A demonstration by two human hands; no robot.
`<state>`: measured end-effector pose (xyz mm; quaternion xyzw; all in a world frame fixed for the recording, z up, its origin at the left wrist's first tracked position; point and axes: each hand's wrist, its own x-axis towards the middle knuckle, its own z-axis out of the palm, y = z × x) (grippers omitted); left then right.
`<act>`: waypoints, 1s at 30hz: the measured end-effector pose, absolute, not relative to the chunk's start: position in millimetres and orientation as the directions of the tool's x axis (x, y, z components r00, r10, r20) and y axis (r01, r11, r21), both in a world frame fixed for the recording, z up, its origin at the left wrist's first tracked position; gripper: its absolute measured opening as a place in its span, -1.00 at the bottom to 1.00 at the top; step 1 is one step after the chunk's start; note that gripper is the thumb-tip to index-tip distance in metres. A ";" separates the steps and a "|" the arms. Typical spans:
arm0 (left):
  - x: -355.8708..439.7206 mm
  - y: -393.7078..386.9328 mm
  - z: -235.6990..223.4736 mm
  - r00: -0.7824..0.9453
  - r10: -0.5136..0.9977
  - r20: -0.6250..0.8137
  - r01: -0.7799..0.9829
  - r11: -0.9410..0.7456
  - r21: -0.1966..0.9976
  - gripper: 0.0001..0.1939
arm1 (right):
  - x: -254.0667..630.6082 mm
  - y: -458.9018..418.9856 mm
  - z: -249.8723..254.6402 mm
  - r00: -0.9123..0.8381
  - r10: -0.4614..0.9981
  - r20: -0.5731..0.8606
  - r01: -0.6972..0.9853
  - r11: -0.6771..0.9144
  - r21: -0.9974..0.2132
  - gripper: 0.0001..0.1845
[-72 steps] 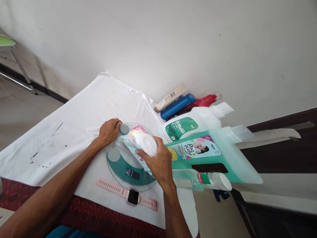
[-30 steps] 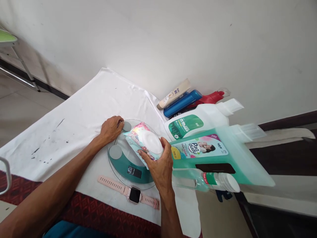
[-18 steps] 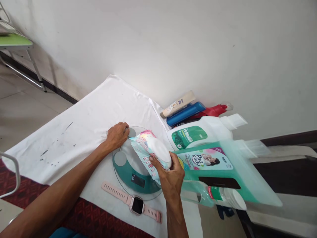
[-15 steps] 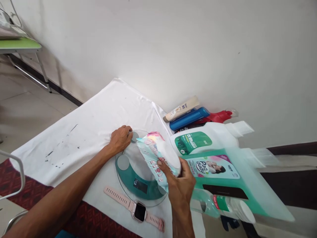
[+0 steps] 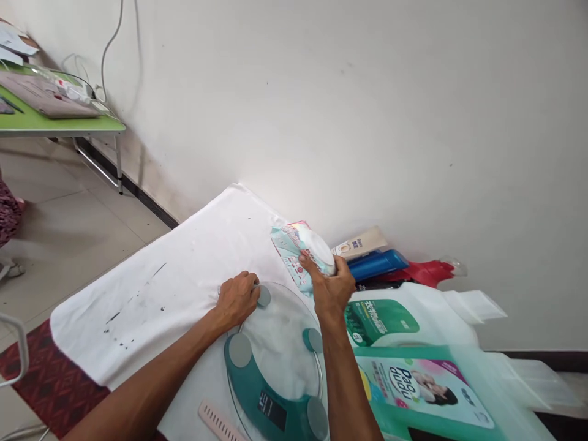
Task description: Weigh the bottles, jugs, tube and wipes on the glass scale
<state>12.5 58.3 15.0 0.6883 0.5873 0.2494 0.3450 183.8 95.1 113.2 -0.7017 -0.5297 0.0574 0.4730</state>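
My right hand (image 5: 333,285) grips a soft pack of wet wipes (image 5: 294,245) with a white lid, holding it past the far right rim of the scale. The thumb lies across the pack's printed face. A round glass bathroom scale (image 5: 248,383) with a green band and grey pads lies on the white cloth, its small display lit. My left hand (image 5: 239,298) is closed at the scale's far left rim, fingers curled by a grey pad. In front of the scale, the pink strap of a watch (image 5: 218,422) shows; its face is out of view.
To the right lie a beige tube (image 5: 361,243), a blue bottle (image 5: 379,265), a red bottle (image 5: 427,272), a white detergent bottle (image 5: 432,315) and a green detergent bottle (image 5: 459,355). A wall (image 5: 349,122) stands behind. A green table (image 5: 105,124) is at far left.
My right hand has carried the wipes pack away from above the scale to beyond its far right side. My left hand stays at the rim. The view has shifted upward and left.
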 end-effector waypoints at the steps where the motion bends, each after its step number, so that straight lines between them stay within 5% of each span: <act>1: 12.6 58.4 15.2 0.185 0.981 -0.065 0.632 -0.068 0.772 -0.73 | 180.9 109.2 111.9 0.411 0.813 0.413 0.705 0.005 -0.710 -0.29; 9: 13.8 59.0 16.5 0.184 0.978 -0.094 0.617 -0.041 0.786 -0.74 | 135.0 223.9 94.6 0.306 0.873 0.380 0.748 0.026 -0.663 -0.41; 16: 14.7 58.6 18.9 0.153 0.984 -0.094 0.622 -0.022 0.783 -0.75 | 104.9 274.2 49.3 0.257 0.936 0.242 0.743 -0.032 -0.668 -0.19; 25: 10.6 64.6 19.4 0.199 0.979 -0.046 0.662 -0.100 0.742 -0.75 | 110.0 240.2 70.0 0.268 0.954 0.137 0.748 -0.116 -0.653 0.03; 30: 7.0 67.6 22.6 0.229 0.973 -0.027 0.684 -0.141 0.716 -0.72 | 114.3 138.7 89.6 0.055 0.951 0.304 0.778 0.150 -0.610 -0.14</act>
